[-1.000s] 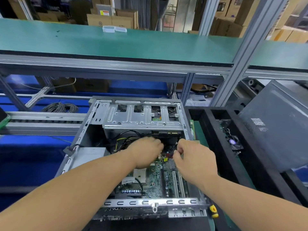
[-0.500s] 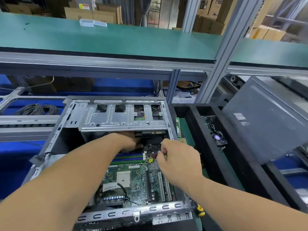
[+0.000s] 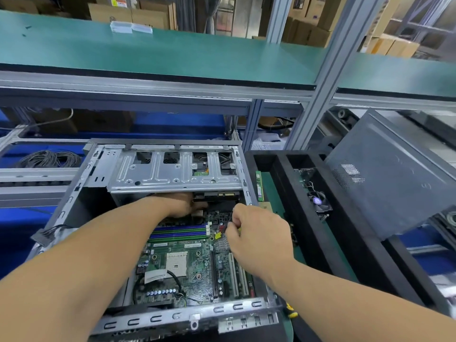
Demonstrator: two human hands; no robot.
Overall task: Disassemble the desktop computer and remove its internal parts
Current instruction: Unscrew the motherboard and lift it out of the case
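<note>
- Lying open on its side at the middle of the bench, the desktop computer case (image 3: 74, 193); showing its motherboard (image 3: 187, 265) face-up inside, with a bare square CPU socket (image 3: 176, 264) near the centre and blue and green memory slots (image 3: 180, 232) beyond it
- Spanning the far end of the case, a silver drive cage (image 3: 172, 174); sitting just under its near edge, a black drive (image 3: 217, 196) with connectors facing the hands
- Reaching deep beneath the cage, the left hand (image 3: 183, 206); touching or nearly touching the drive's left end; fingers hidden under the metal, so grip impossible to tell
- Hovering over the board's right edge, the right hand (image 3: 256, 240); fingers curled tight, pinching a thin dark cable (image 3: 228, 222) beside a yellow tab (image 3: 217, 235) and red connectors
- Dangling loose over the case's left wall, a black multi-pin plug (image 3: 43, 236)
- Standing right of the case, a black foam tray (image 3: 278, 174); holding a green memory stick (image 3: 258, 186) upright in one slot and a small fan part (image 3: 319, 203) in the next
- Leaning tilted at far right, a grey side panel (image 3: 394, 183)
- Peeking out at the case's near right corner, a yellow-and-black tool handle (image 3: 291, 311)
</note>
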